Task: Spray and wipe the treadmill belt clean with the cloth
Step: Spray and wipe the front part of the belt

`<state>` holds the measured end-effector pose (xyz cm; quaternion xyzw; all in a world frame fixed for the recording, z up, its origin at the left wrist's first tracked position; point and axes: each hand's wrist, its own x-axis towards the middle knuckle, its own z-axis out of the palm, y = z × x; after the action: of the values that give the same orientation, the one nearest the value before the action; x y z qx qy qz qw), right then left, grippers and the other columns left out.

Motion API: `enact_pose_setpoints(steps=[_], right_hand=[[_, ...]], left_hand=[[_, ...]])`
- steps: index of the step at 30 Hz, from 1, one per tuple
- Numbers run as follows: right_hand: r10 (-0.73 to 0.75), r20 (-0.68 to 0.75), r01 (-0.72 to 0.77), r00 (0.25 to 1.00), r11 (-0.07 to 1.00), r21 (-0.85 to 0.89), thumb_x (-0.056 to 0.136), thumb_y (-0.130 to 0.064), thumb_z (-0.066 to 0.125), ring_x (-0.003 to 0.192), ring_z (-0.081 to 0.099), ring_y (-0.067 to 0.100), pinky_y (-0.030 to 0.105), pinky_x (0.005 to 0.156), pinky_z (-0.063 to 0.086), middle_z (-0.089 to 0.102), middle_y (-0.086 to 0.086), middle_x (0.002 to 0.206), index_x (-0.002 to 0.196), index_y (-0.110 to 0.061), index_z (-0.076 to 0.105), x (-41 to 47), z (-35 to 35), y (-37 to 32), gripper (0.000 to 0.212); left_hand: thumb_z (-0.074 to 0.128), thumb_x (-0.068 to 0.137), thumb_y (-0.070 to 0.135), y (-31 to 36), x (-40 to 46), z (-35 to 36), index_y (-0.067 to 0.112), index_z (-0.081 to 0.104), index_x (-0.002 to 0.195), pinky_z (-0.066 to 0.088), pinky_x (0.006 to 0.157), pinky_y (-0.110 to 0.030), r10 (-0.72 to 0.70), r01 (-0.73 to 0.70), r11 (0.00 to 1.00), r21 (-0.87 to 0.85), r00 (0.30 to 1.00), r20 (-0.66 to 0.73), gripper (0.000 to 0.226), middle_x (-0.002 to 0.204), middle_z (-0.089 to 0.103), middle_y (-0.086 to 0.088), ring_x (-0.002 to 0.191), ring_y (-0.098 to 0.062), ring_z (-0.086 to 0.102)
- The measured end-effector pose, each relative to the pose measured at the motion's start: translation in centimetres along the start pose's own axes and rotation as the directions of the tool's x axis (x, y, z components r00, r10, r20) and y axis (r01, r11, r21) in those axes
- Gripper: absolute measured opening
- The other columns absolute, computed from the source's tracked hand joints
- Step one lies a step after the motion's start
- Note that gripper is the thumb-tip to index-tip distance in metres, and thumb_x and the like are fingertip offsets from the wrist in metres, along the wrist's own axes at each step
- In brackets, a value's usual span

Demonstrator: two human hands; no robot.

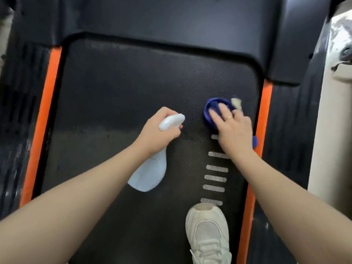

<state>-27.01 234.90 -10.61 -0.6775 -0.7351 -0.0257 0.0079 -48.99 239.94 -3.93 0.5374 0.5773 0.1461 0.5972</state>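
1. The treadmill belt [118,103] runs up the middle of the view, a dark textured surface bordered left and right by orange side strips [41,128] and, beyond them, black ribbed side rails [17,111].
2. At the far end the belt passes under the black motor cover [171,20], whose rounded edge frames the belt's top corners.
3. The left half and the far part of the belt lie bare, with open room between the hands and the cover.
4. The right hand [231,126] lies flat with fingers spread, pressing a blue cloth [211,111] onto the belt near its right edge, close to the right-hand orange strip; a pale part of the cloth shows at the fingertips and a blue corner shows beside the wrist.
5. The left hand [162,130] is curled round the neck of a white spray bottle [150,172], nozzle pointing toward the cloth; the bottle's body hangs back beneath the wrist, above the belt.
6. A column of short grey dashes [216,178] is printed on the belt, running from the right hand back to a white sneaker [208,233] that stands on the belt.
7. A cream-coloured surface [335,130] lies along the right of the treadmill.
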Motion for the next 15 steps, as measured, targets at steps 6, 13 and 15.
enact_pose_setpoints(steps=[6, 13, 15], right_hand=[[0.156, -0.032, -0.155, 0.987, 0.987, 0.029, 0.073, -0.008, 0.036, 0.073, 0.057, 0.035, 0.034, 0.057, 0.045, 0.061, 0.022, 0.120, 0.116, -0.007, 0.065, -5.7, 0.0, -1.1, 0.052], [0.367, 0.033, -0.368, 0.930, 0.920, 0.136, 0.072, -0.011, 0.034, 0.093, 0.057, 0.045, 0.042, 0.068, 0.048, 0.056, 0.021, 0.127, 0.124, -0.007, 0.059, 0.4, 0.1, 1.3, 0.058], [0.401, 0.026, -0.399, 0.916, 0.899, 0.178, 0.070, -0.013, 0.035, 0.089, 0.055, 0.044, 0.042, 0.074, 0.046, 0.054, 0.020, 0.130, 0.125, -0.007, 0.058, 0.3, 0.0, -0.2, 0.060]], left_hand=[[0.059, 0.063, 0.025, 0.6, 0.6, 1.8, 0.022, 0.060, 0.095, 0.052, 0.088, -0.044, -0.009, 0.008, 0.998, 0.060, 1.000, 0.026, 0.032, 0.096, 0.068, 0.005, 0.096, -0.017, 0.063], [0.057, 0.063, 0.028, 1.2, 0.2, 3.2, 0.020, 0.058, 0.097, 0.050, 0.084, -0.042, 0.025, -0.030, 0.996, 0.083, 0.998, 0.058, 0.035, 0.097, 0.067, 0.001, 0.094, -0.020, 0.062], [0.058, 0.065, 0.024, 1.1, -0.1, 2.4, 0.019, 0.058, 0.097, 0.050, 0.083, -0.042, 0.045, -0.046, 0.998, 0.047, 0.999, 0.029, 0.032, 0.093, 0.067, 0.003, 0.092, -0.020, 0.063]])
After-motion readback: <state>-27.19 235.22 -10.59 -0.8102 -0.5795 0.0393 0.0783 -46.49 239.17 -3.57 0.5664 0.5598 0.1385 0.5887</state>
